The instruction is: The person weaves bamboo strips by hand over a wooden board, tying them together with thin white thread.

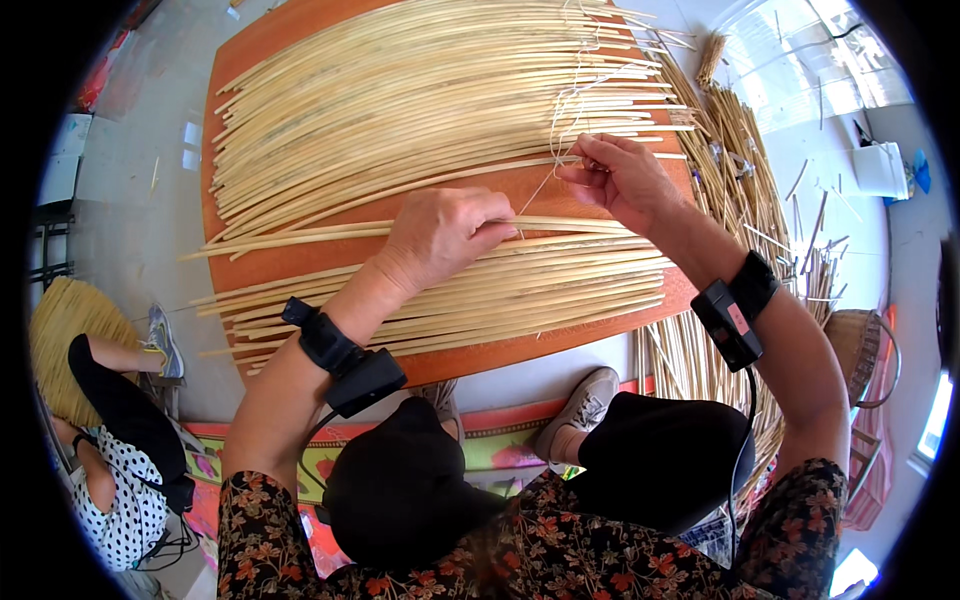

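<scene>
My left hand (440, 235) is closed, its thumb and forefinger pinching pale, thin stalks (575, 225) that lie across the orange table (590, 332). My right hand (625, 180), to the right and farther off, has its fingers closed on a white string (538, 192). That string stretches tight between the two hands, down to the stalks at my left fingertips. Just beyond, a wide layer of stalks (400, 95) covers the far part of the table, with loose loops of string over its right end. A smaller row of stalks (520, 280) lies nearer me, under my left wrist.
More stalks (745, 180) are heaped beyond the table's right edge. A wicker basket (850, 345) stands at the far right, near a white bin (880, 170). Another person (120, 480) sits at lower left beside a round woven mat (78, 335).
</scene>
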The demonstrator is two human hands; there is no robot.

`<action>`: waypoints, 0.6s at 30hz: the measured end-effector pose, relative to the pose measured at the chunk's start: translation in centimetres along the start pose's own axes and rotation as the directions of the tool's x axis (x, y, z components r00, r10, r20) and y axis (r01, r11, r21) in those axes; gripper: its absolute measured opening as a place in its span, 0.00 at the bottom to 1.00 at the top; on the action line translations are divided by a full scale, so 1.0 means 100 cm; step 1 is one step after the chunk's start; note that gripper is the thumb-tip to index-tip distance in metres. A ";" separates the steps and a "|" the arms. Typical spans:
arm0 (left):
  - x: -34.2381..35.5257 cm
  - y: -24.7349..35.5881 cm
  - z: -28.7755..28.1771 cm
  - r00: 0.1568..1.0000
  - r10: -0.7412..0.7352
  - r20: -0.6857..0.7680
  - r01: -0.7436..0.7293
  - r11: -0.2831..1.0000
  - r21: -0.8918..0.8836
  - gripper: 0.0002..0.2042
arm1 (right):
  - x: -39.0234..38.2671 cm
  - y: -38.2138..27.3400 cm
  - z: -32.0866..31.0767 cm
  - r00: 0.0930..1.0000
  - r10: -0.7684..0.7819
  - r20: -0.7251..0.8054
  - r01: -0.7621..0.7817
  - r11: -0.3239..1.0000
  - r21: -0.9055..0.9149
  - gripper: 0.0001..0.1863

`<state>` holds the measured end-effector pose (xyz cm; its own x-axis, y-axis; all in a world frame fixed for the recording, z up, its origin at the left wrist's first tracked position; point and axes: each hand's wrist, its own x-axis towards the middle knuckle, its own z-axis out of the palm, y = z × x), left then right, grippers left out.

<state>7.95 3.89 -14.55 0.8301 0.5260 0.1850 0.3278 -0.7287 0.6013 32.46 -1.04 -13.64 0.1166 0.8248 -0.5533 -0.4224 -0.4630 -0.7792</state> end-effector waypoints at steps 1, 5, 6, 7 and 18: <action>-0.001 0.001 0.001 1.000 -0.017 0.000 0.017 1.000 -0.006 0.06 | 0.000 0.006 0.001 1.000 -0.027 -0.015 0.028 0.997 0.078 0.11; -0.004 0.003 0.004 0.998 -0.060 -0.001 0.060 0.998 0.016 0.06 | 0.005 0.023 0.006 0.987 -0.157 -0.026 0.159 0.969 0.188 0.11; -0.005 0.004 0.004 0.998 -0.063 -0.001 0.063 0.998 0.031 0.05 | 0.005 0.026 0.006 0.986 -0.166 -0.024 0.167 0.968 0.188 0.10; -0.006 0.005 0.004 0.998 -0.065 -0.016 0.066 0.997 0.041 0.05 | 0.005 0.029 0.008 0.983 -0.184 -0.024 0.185 0.964 0.191 0.09; -0.018 0.015 0.004 0.986 0.126 -0.113 -0.099 0.970 0.221 0.03 | 0.004 0.048 0.012 0.957 -0.288 -0.013 0.287 0.949 0.132 0.06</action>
<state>7.11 1.64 -14.27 0.8086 0.4761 0.3457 0.3355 -0.8558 0.3938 29.42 -2.58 -17.27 0.2454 0.9188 -0.3091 -0.4857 -0.1594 -0.8595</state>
